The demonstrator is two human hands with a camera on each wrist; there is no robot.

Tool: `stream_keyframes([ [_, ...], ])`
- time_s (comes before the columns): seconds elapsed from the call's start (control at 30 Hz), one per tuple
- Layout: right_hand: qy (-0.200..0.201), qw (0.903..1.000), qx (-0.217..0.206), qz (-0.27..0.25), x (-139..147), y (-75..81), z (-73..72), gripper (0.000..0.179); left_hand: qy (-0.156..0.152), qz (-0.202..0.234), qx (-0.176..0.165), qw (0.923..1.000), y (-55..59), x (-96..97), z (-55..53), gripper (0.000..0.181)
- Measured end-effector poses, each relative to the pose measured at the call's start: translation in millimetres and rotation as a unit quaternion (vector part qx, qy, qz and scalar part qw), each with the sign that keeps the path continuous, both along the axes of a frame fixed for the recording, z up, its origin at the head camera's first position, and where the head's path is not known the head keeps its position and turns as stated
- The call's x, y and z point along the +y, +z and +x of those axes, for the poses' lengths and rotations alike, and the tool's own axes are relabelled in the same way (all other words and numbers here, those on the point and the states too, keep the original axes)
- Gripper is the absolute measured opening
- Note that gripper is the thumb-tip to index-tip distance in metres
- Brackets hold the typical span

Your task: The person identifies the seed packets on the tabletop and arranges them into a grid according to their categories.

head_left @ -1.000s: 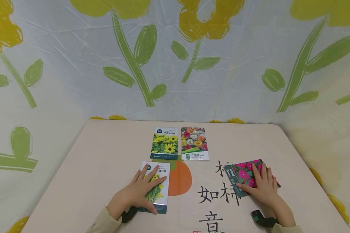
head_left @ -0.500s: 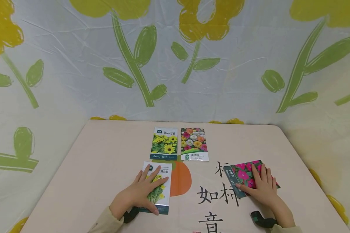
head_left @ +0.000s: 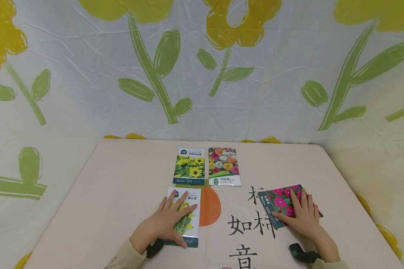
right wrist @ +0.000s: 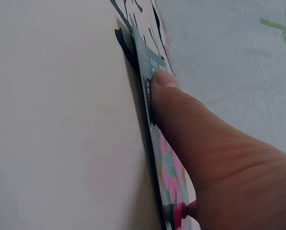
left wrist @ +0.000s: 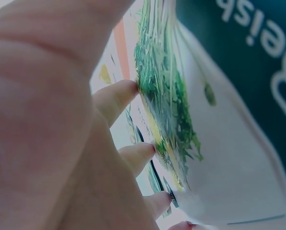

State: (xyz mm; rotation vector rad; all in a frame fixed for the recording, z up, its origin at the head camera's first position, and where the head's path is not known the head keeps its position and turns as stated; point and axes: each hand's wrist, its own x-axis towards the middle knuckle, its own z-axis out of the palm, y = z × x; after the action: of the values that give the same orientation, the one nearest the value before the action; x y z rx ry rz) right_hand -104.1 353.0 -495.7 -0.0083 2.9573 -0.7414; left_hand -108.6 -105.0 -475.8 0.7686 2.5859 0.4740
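My left hand (head_left: 166, 222) lies spread over a white seed packet (head_left: 193, 220) with yellow dandelion flowers, its fingers fairly straight and touching the front. In the left wrist view the packet's leaf picture (left wrist: 162, 91) and dark green band show beside the fingertips. On the right, my right hand (head_left: 304, 218) rests on a seed packet with pink flowers (head_left: 280, 201), turned sideways on the table. The right wrist view has the thumb (right wrist: 181, 110) laid along that packet's dark green end (right wrist: 145, 57). Both palms hide part of the packet under them.
Side by side farther back lie a sunflower seed packet (head_left: 189, 166) and a packet with many-coloured blooms (head_left: 224, 166). The pale tablecloth (head_left: 121, 179) carries an orange fruit print (head_left: 210, 207) and black characters. A flower-patterned curtain (head_left: 256, 108) rises behind the table.
My left hand has slid a little to the right, and the dandelion packet has moved along under it. The right hand and its pink-flowered packet have stayed in place.
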Motion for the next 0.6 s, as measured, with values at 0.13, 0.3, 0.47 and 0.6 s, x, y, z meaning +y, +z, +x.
stream_keyframes([
  [0.13,0.000,1.0000,-0.001,0.002,0.5,0.0,0.0,0.114,-0.006,-0.009,0.008,0.9999,1.0,3.0,0.7,0.112],
  [0.3,-0.001,1.0000,-0.004,0.003,0.7,-0.4,-0.2,0.114,-0.012,-0.007,0.015,0.9998,3.1,5.3,0.8,0.113],
  [0.47,-0.001,1.0000,0.003,0.002,0.0,-0.6,-0.7,0.113,-0.014,-0.010,0.020,0.9996,2.6,5.6,0.9,0.113],
  [0.6,-0.001,1.0000,0.002,0.002,0.5,-1.0,-0.2,0.114,-0.013,-0.015,0.021,0.9996,1.8,6.8,1.1,0.113],
])
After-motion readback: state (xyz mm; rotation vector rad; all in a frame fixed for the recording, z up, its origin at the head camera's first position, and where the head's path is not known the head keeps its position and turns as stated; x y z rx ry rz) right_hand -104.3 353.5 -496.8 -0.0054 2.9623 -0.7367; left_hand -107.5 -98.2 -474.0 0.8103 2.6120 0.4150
